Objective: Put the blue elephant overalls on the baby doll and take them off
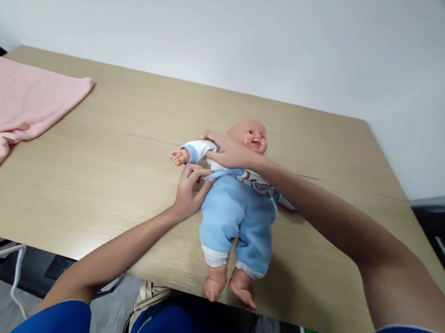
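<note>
A baby doll [233,208] lies on its back on the wooden table [96,165], head toward the wall, bare feet over the near edge. It wears light blue trousers and a white top with blue cuffs. My left hand [190,191] is closed on the waistband of the trousers at the doll's side. My right hand [229,152] reaches across the doll's chest and pinches the white top near its shoulder.
A pink cloth [0,112] lies folded at the far left of the table. A white wall runs behind the table. A white cable [14,267] hangs below the table's left side, over a grey floor.
</note>
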The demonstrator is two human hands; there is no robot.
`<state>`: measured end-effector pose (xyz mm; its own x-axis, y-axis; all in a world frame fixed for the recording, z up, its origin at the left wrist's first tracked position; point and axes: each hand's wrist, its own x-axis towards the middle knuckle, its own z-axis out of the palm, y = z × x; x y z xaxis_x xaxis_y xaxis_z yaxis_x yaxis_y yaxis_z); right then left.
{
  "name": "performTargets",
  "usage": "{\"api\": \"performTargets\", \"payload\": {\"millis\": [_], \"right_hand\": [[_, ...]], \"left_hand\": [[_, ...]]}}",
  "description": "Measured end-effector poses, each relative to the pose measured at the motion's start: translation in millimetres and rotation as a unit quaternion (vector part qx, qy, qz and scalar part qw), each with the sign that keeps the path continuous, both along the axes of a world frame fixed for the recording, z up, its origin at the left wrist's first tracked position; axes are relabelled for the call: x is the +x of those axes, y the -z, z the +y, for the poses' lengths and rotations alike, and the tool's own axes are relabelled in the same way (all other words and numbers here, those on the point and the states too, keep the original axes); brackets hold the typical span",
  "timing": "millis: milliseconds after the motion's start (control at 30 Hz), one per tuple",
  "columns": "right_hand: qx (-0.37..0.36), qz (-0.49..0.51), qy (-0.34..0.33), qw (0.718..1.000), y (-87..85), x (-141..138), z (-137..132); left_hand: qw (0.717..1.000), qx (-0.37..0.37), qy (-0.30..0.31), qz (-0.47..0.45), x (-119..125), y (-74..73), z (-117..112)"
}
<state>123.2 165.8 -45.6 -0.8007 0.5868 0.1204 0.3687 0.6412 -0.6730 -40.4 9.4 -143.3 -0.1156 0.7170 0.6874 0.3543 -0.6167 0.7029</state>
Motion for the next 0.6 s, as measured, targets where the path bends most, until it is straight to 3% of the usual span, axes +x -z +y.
{"api": "performTargets", "payload": {"millis": [200,333,433,600], "right_hand": [[-0.078,0.075,-0.042,0.993,9.5,30.9,13.8],[-0.001,0.074,-0.024,0.997,-1.1,39.4,-3.8],[0.054,0.056,0.009,0.997,-13.0,47.6,-28.1],[0.063,0.025,0.092,0.993,-20.8,72.0,-72.4]], "left_hand": [[0.988,0.083,-0.108,0.067,-3.1,7.8,-6.2],[0.99,0.137,-0.026,0.023,-4.6,9.3,-1.7],[0.993,0.105,0.039,-0.032,-3.0,13.1,3.1],[0.986,-0.052,-0.006,-0.159,-1.1,19.8,9.9]]}}
